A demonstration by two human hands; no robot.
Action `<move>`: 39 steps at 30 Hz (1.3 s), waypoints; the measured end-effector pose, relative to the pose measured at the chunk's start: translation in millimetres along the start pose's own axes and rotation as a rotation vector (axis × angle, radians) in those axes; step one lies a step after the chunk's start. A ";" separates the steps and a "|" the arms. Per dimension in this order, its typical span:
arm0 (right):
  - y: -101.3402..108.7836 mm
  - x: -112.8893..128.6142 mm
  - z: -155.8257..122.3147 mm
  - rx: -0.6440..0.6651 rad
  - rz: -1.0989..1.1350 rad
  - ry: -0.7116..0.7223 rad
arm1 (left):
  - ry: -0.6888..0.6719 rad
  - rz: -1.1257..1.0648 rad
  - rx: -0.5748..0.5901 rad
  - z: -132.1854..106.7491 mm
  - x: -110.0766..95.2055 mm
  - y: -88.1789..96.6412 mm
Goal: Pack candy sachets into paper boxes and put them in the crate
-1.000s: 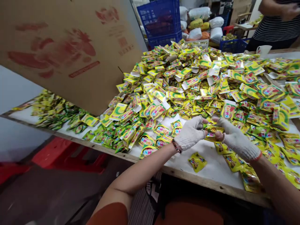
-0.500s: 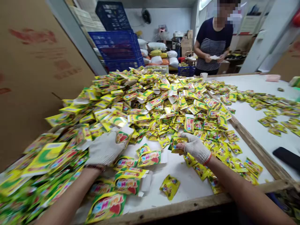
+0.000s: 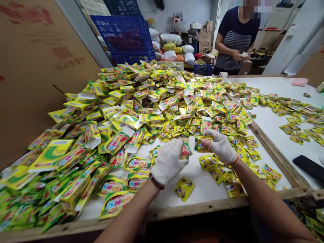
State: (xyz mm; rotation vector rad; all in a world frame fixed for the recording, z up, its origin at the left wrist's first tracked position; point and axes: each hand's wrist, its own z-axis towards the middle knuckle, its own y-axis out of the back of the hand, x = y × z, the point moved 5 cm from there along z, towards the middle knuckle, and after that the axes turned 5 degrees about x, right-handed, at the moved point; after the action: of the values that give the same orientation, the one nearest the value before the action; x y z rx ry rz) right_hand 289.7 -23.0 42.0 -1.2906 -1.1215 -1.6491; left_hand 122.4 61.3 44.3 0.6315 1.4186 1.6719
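Observation:
Both my hands wear white knit gloves over a white table [image 3: 199,189]. My left hand [image 3: 168,161] is closed around a flat yellow-green carton [image 3: 186,150] with red print. My right hand [image 3: 220,145] pinches a small stack of yellow sachets [image 3: 202,141]. The two hands are close together, a little apart, in front of a big heap of yellow-green cartons and sachets [image 3: 152,101]. One loose sachet [image 3: 184,188] lies near the table's front edge below my left wrist.
A large brown cardboard sheet [image 3: 37,67] stands at the left. Blue crates [image 3: 126,37] and filled sacks are behind the heap. A person in a striped top [image 3: 234,37] stands at the far side. A wooden batten [image 3: 273,152] divides the table; a black phone [image 3: 307,167] lies at right.
My left hand has lifted a carton out of the heap at the left and brought it to the middle, next to my right hand, which has stayed about where it was with its sachets.

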 end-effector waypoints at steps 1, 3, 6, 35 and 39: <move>-2.2 0.2 -0.1 0.062 -0.057 -0.012 | -0.023 0.006 -0.015 -0.8 0.4 -0.5; -7.4 0.0 -0.3 0.166 -0.171 -0.041 | -0.054 0.023 -0.035 -3.9 2.5 -0.7; -13.2 1.3 -0.1 0.234 -0.282 -0.047 | -0.076 0.000 -0.023 -9.6 4.2 -3.8; -24.8 0.7 3.1 0.120 -0.354 0.080 | -0.081 0.036 -0.105 -12.4 3.4 -13.1; -38.1 2.0 1.8 0.152 -0.472 0.155 | -0.135 0.057 -0.099 -13.9 -4.1 -16.1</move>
State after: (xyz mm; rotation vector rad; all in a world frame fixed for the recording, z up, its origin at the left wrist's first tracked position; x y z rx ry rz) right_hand 254.8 -8.6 37.0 -0.8236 -1.5014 -1.9149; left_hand 117.7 50.6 26.1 0.7206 1.2255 1.6998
